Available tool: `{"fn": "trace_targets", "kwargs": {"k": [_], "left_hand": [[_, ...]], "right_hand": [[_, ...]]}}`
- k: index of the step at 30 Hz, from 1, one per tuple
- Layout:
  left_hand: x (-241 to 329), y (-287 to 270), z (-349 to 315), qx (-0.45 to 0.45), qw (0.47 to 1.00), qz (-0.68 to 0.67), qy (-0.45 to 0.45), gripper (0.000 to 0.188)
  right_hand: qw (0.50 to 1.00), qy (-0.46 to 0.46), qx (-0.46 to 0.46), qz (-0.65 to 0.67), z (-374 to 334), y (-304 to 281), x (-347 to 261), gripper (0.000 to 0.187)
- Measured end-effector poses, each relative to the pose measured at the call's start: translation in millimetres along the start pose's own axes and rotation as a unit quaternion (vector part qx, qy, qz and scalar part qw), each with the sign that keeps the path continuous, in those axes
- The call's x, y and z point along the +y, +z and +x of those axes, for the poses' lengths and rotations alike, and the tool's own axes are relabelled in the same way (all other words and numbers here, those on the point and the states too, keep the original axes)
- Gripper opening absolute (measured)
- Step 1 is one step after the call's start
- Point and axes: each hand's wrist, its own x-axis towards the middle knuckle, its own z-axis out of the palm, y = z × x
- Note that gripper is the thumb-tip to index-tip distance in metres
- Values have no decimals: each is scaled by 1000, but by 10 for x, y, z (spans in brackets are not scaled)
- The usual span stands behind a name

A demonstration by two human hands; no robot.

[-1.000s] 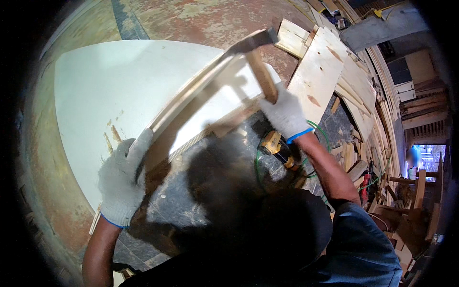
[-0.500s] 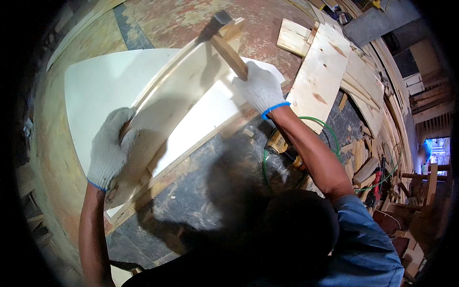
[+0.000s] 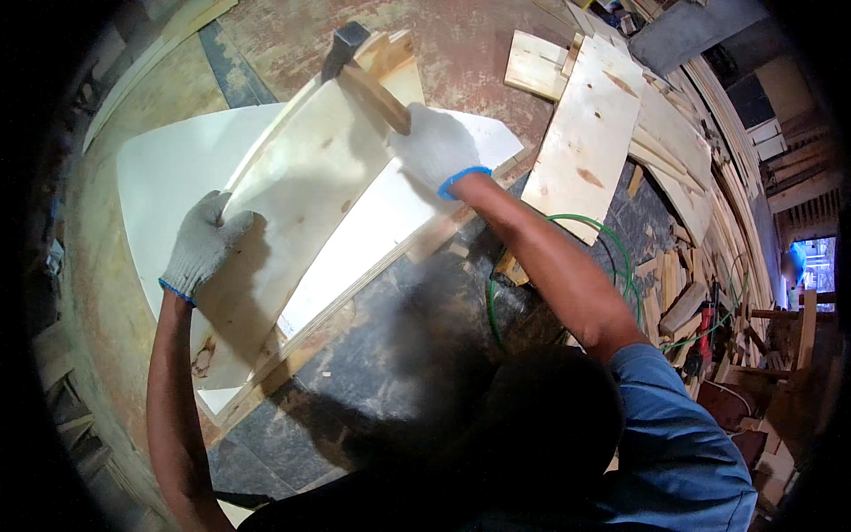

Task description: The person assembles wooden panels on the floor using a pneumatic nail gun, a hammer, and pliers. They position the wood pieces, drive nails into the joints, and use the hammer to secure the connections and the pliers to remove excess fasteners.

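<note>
In a white knit glove with a blue cuff, my right hand [image 3: 434, 149] grips the wooden handle of a hammer [image 3: 376, 97]. Its dark block head is at the far end of a curved plywood panel [image 3: 306, 208]; I cannot tell whether it touches the wood. My left hand [image 3: 206, 241], gloved too, is closed over the panel's left edge, thumb on the broad face and the other fingers partly hidden. The panel stands tilted on a larger white-faced board [image 3: 355, 248]. A short wood piece [image 3: 390, 60] shows at the panel's far end, beside the hammer head.
Plywood sheets [image 3: 585, 133] lie at the right, with long strips [image 3: 740, 213] and offcuts beyond. A green hose [image 3: 612, 235] curls beside my right forearm, near a partly hidden yellow tool [image 3: 510, 269]. A red tool [image 3: 706, 330] lies among scraps. A blurred person [image 3: 792, 266] is far right.
My right hand and the hammer have shifted left. The curved panel shows more of its broad face, its far end further left. My left hand still holds its edge.
</note>
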Motion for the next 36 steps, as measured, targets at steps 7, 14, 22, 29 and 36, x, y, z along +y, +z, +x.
{"fn": "trace_targets", "kwargs": {"k": [7,14,22,29,36], "left_hand": [[419,243,-442,65,978,199,-3,29],[440,178,-1393,38,978,207,1,28],[454,347,-1462,59,972,224,26,29],[468,345,-1449,71,973,220,31,29],[452,340,-1430,86,975,198,43,31]], "right_hand": [[992,-11,-56,117,-338,-399,269,46],[959,113,44,257,-819,-1272,575,33],[982,129,-4,138,-972,-982,684,47],[979,149,9,137,-1041,-858,682,47],[984,132,9,117,-1046,-835,753,48]]}}
